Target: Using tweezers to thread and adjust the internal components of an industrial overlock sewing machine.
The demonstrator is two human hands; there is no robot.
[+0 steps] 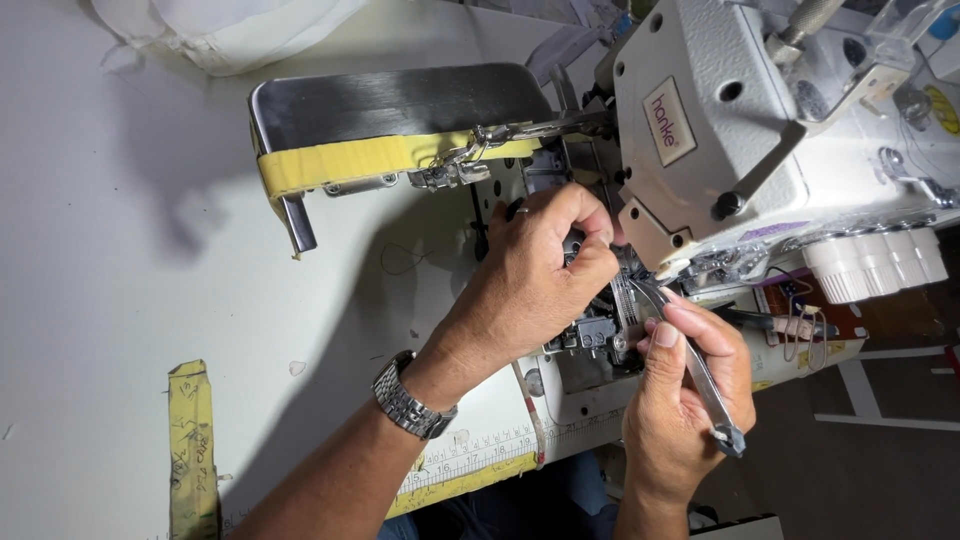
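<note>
The left hand (540, 270) reaches in from the lower left, a metal watch (410, 398) on its wrist, and curls its fingers against the needle area (600, 300) of the white sewing machine (720, 130); whether the fingertips pinch anything there cannot be told, since the hand covers them. The right hand (690, 390) comes up from below and pinches a pair of metal tweezers (690, 360) between thumb and forefinger, their tips pointing up and left into the dark mechanism just beside the left hand's knuckles. Behind the hands, a steel plate (400, 100) with yellow tape (350, 160) along its edge juts out to the left of the machine. A measuring tape (470, 465) runs along the edge of the white table (120, 250), and white cloth (230, 30) lies at the top.
</note>
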